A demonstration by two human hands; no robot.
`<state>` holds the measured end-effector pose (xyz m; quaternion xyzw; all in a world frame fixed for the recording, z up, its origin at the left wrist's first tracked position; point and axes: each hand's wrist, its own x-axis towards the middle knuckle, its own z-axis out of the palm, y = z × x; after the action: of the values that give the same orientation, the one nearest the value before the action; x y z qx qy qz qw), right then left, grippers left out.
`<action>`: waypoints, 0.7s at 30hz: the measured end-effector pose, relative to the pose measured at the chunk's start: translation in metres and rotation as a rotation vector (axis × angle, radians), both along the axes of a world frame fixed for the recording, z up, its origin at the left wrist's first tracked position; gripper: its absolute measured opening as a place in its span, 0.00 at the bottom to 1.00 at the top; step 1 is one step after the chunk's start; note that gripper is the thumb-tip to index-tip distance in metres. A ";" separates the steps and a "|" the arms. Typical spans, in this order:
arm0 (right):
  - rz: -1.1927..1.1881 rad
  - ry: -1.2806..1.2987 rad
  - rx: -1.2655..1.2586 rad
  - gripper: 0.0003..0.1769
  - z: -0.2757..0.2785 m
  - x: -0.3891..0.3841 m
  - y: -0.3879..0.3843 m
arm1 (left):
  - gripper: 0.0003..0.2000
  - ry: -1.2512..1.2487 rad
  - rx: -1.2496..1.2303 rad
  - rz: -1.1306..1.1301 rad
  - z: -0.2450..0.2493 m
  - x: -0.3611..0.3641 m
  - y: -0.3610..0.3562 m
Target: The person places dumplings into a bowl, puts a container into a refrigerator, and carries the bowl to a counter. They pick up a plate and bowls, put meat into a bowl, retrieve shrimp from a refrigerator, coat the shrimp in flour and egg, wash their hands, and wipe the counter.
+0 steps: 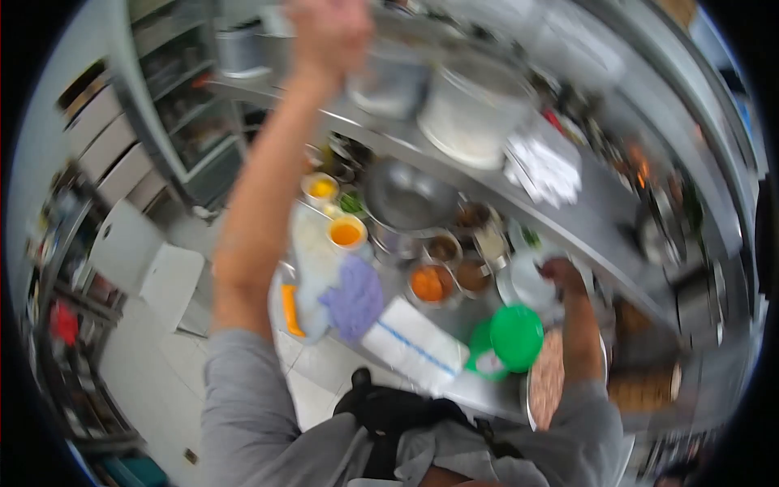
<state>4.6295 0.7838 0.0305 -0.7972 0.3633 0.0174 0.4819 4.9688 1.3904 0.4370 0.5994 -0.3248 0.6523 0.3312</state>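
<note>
My left hand (333, 36) is raised high at the top of the view, beside the metal pots on the upper shelf, and its fingers are smeared by motion. Lower on the right, my right hand (564, 276) is over the white plates (523, 280), with its dark, blurred fingertips right at them. Just below that hand stand a green-lidded tub (517, 338) and a large bowl of pinkish minced food (546, 381). A dark wok (410, 195) sits farther back on the counter, left of my right hand.
Small containers hold orange liquid (346, 233), orange pieces (430, 283) and brown sauces. A purple cloth (355, 299), an orange-handled tool (292, 310) and a white cloth with a blue stripe (414, 343) lie at the front. Above, the steel shelf (398, 130) bears a large white bucket (475, 109).
</note>
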 end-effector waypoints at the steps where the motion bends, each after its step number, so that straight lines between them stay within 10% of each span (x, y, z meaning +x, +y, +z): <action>1: 0.028 -0.118 -0.088 0.03 0.049 -0.014 0.058 | 0.22 -0.009 0.020 -0.096 0.000 0.015 0.001; 3: 0.319 0.002 -0.375 0.06 0.058 -0.023 0.063 | 0.15 -0.179 -0.017 -0.093 -0.002 0.038 0.010; 5: -0.086 -0.021 0.512 0.03 0.052 -0.012 0.048 | 0.14 -0.047 -0.093 -0.259 -0.022 -0.006 0.019; 9: -0.186 0.173 0.390 0.03 0.068 0.003 0.052 | 0.13 0.158 -0.042 -0.499 -0.095 -0.119 0.021; 11: -0.146 0.223 0.329 0.04 0.083 0.010 0.060 | 0.13 0.498 0.224 -0.434 -0.178 -0.155 0.026; 13: -0.076 0.477 -0.247 0.14 0.126 0.012 0.098 | 0.17 1.450 0.582 -0.349 -0.243 -0.192 0.016; 15: 0.209 0.347 -0.881 0.24 0.107 0.017 0.050 | 0.22 0.925 0.862 -0.317 -0.367 -0.175 0.016; 21: 0.008 -0.319 -0.578 0.19 0.186 -0.010 0.208 | 0.21 0.944 1.151 0.048 -0.495 -0.137 0.019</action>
<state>4.6198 0.9919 0.2168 -0.8951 0.2700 -0.2096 0.2864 4.8317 1.4096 -0.0584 0.9015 -0.4251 0.0594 0.0549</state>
